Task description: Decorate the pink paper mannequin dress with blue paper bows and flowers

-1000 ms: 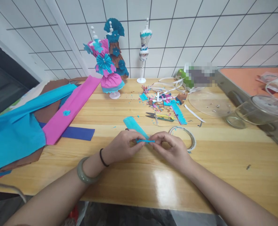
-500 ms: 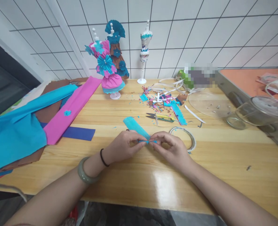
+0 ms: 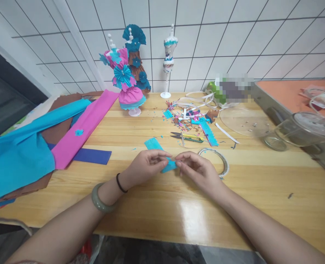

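A strip of light-blue crepe paper [image 3: 153, 143] runs slantwise under my hands, its near end [image 3: 168, 167] showing between them. My right hand [image 3: 199, 172] pinches the near end's right edge between thumb and forefinger. At the strip's left side, my left hand [image 3: 148, 165] has its thumb and forefinger slightly apart, close above the paper. Just beyond the hands lie yellow-handled thread snips [image 3: 189, 137]. A roll of white tape [image 3: 226, 163] rests beside my right hand, partly behind it.
Folded blue crepe paper [image 3: 19, 165] and a pink strip [image 3: 82, 135] lie left. Dressed mini mannequins [image 3: 128, 97] and a barer one [image 3: 169, 55] stand by the wall. Paper scraps [image 3: 185, 119] lie mid-table; a clear jar [image 3: 296, 128] and a disc [image 3: 242, 123] are at right.
My left fingers have come off the paper's folded edge and parted. The near end of the strip has turned flatter and now shows below the fingers. My right hand stays in place.
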